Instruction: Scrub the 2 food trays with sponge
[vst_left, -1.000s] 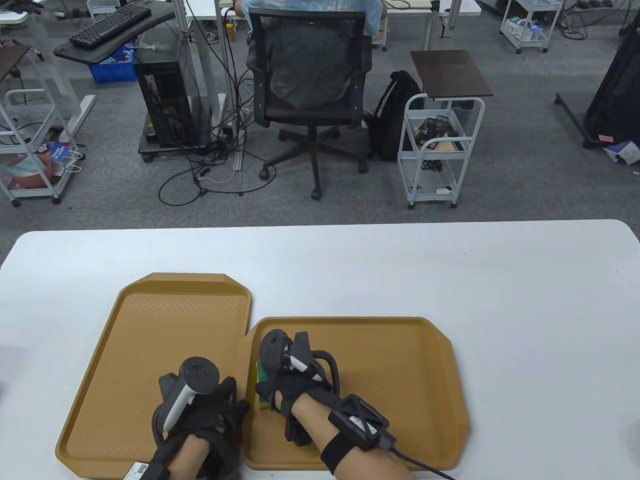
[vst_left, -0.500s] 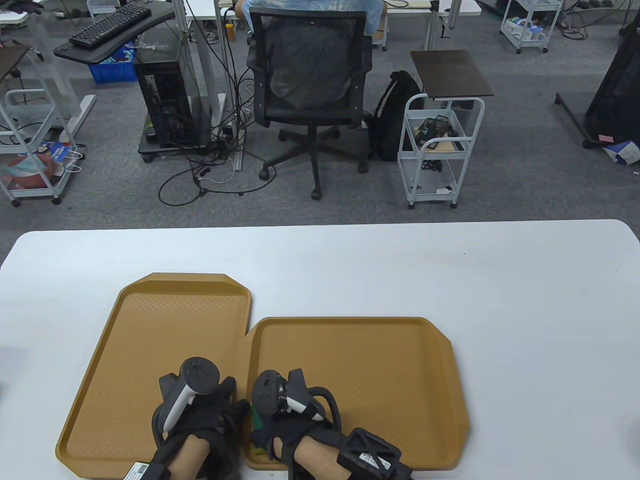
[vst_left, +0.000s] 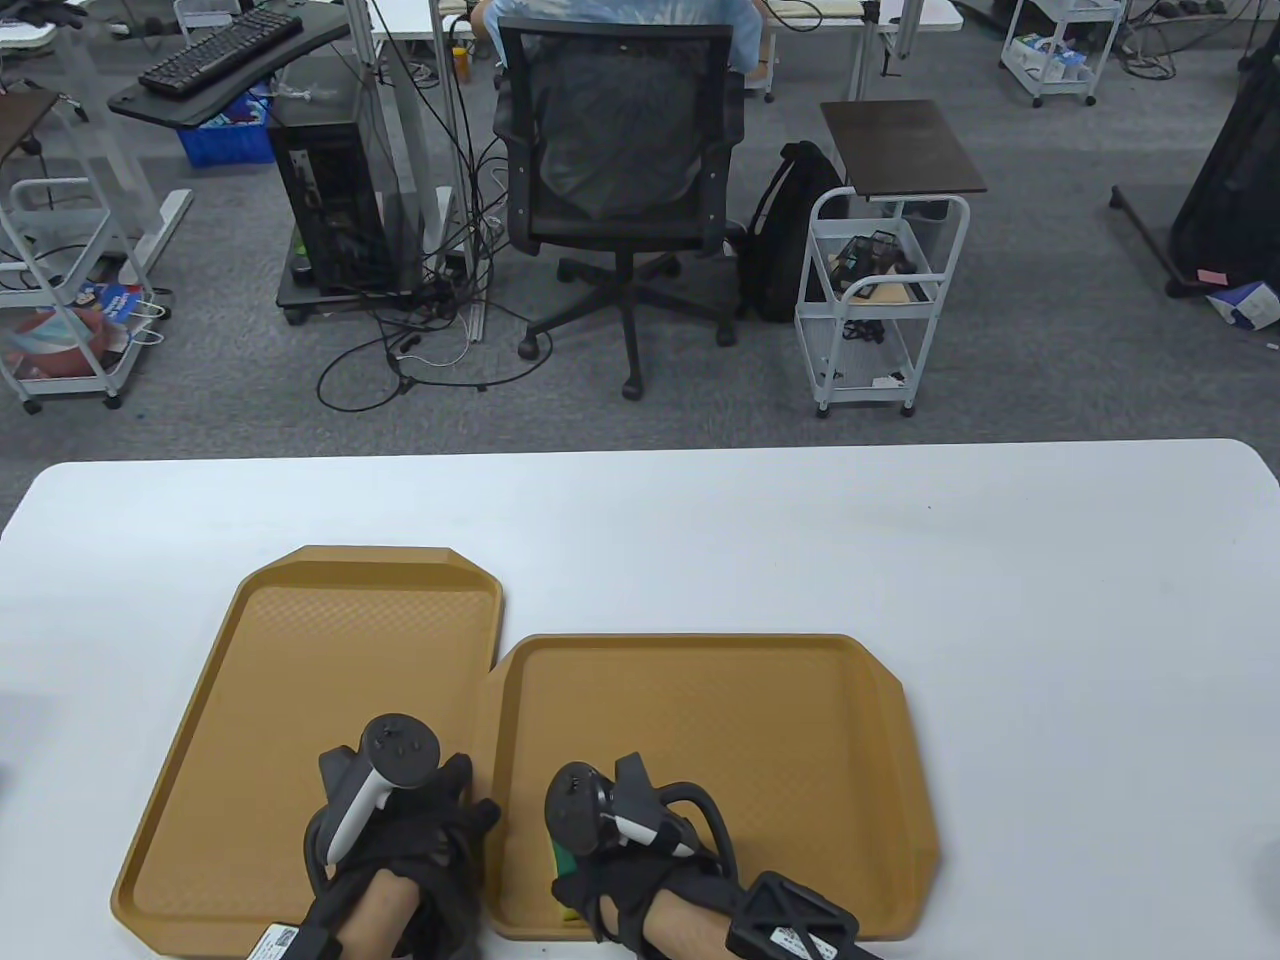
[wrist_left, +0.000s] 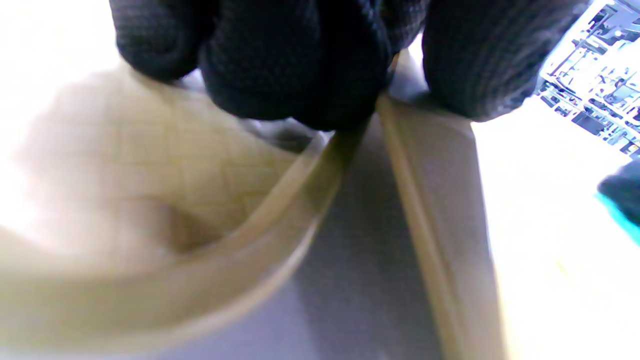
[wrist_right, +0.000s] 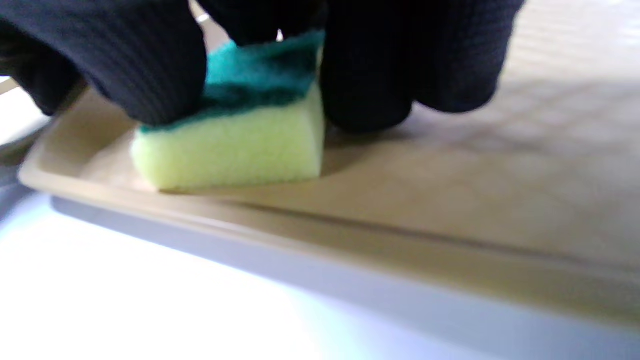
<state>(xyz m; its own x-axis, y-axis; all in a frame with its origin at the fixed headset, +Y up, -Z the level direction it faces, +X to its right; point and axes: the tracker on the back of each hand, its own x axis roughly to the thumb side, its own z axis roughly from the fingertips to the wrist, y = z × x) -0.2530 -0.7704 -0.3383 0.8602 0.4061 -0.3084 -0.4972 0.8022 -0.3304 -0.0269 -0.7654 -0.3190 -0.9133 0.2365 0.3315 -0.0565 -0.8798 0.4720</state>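
Note:
Two tan food trays lie side by side on the white table, the left tray (vst_left: 300, 680) and the right tray (vst_left: 780, 720). My right hand (vst_left: 585, 875) grips a yellow sponge with a green scrub top (vst_left: 564, 862) and presses it yellow side down onto the floor of the right tray (wrist_right: 450, 200) at its near-left corner. In the right wrist view the fingers (wrist_right: 365, 65) curl over the sponge (wrist_right: 235, 145). My left hand (vst_left: 445, 825) rests on the left tray's near-right part. Its fingertips (wrist_left: 300, 70) press where the left tray's rim (wrist_left: 280, 200) meets the right tray's rim (wrist_left: 430, 165).
The table (vst_left: 1050, 620) runs wide to the right and behind the trays. Beyond its far edge stand an office chair (vst_left: 620, 150) with a person seated past it, a white wire cart (vst_left: 880, 300) and a computer tower (vst_left: 330, 200).
My right hand drew the sponge from the right tray's left side back to its near-left corner, then a little to the right. The left hand and both trays stayed put.

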